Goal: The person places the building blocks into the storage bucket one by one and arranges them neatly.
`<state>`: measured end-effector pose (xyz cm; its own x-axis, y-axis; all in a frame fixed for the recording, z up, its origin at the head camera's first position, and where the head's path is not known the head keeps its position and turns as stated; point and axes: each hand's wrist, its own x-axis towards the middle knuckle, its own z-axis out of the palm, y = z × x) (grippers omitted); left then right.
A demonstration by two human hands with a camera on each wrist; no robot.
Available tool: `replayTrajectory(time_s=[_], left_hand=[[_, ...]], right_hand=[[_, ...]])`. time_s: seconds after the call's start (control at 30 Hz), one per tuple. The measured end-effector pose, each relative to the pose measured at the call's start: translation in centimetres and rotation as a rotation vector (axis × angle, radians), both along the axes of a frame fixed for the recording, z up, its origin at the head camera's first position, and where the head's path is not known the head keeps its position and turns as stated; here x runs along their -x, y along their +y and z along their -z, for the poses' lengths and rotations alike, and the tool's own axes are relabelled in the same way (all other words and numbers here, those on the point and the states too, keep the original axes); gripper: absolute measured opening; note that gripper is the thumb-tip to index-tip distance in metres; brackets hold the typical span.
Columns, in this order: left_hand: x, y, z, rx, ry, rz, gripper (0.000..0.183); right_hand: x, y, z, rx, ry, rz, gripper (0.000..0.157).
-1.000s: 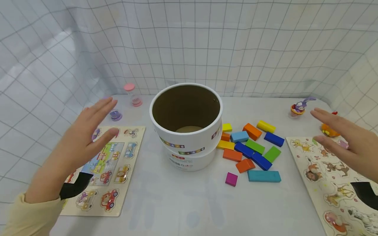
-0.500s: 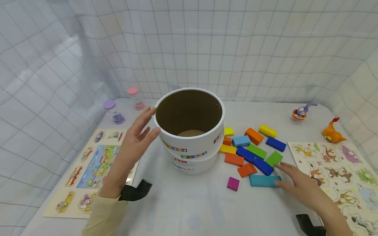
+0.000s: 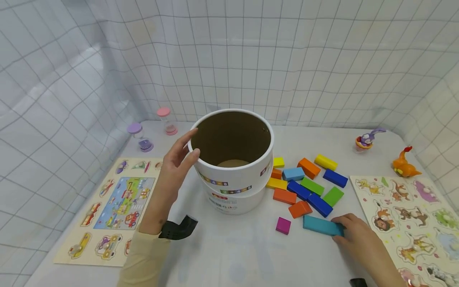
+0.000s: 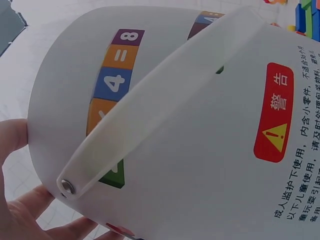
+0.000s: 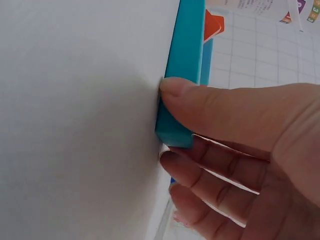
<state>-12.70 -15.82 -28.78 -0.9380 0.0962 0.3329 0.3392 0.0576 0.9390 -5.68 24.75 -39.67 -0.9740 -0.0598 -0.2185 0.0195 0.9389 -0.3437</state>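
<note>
On the table stands a white cylindrical bucket [image 3: 229, 179] with number stickers, its mouth facing up and its brown inside visible. My left hand [image 3: 175, 169] rests against the left side of its rim, thumb and fingers spread and fairly straight. The left wrist view shows the bucket's wall [image 4: 200, 130] close up, with a pale strap handle [image 4: 155, 95] fixed by a rivet. At the right my right hand [image 3: 358, 235] pinches the end of a long teal block [image 3: 320, 225]. In the right wrist view the thumb presses one face of the teal block [image 5: 185, 50], which is on or very near the table.
Several coloured blocks [image 3: 311, 186] lie right of the bucket, and a magenta cube [image 3: 283, 225] sits nearer me. Puzzle boards [image 3: 125, 203] flank the table at left and right. Two small hourglasses [image 3: 140, 137], a purple toy [image 3: 366, 139] and an orange toy [image 3: 405, 163] stand farther back.
Both hands have come down and inward. My left hand now touches the bucket's rim, and my right hand has taken hold of the teal block, whose right end has swung toward me.
</note>
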Motion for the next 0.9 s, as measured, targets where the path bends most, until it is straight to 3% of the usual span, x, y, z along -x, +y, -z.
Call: replayTrajectory(time_s=[0.13,0.2,0.37,0.53,0.63,0.73,0.9], left_hand=[[-0.1,0.1,0.0,0.011,0.011,-0.006,0.049],[-0.2,0.2,0.0,0.022,0.014,-0.011,0.050],[-0.3,0.3,-0.1,0.023,0.009,-0.017,0.050],[-0.3,0.2,-0.3,0.030,0.009,-0.020,0.051],[-0.2,0.2,-0.3,0.036,0.011,-0.019,0.051],[-0.1,0.1,-0.2,0.039,0.018,-0.018,0.051],[-0.1,0.0,-0.2,0.032,0.014,-0.026,0.051]], right_hand=[[-0.6,0.0,-0.6,0.035,0.015,-0.020,0.037],[-0.9,0.0,-1.7,0.070,0.072,-0.055,0.036],[-1.1,-0.4,-6.7,0.238,0.332,-0.188,0.037],[1.2,-2.6,-12.4,0.438,0.495,-0.312,0.040],[3.5,-4.7,-15.2,0.522,0.466,-0.336,0.037],[6.4,-7.3,-17.5,0.581,0.360,-0.325,0.035],[11.0,-11.8,-19.0,0.646,0.183,-0.366,0.040]])
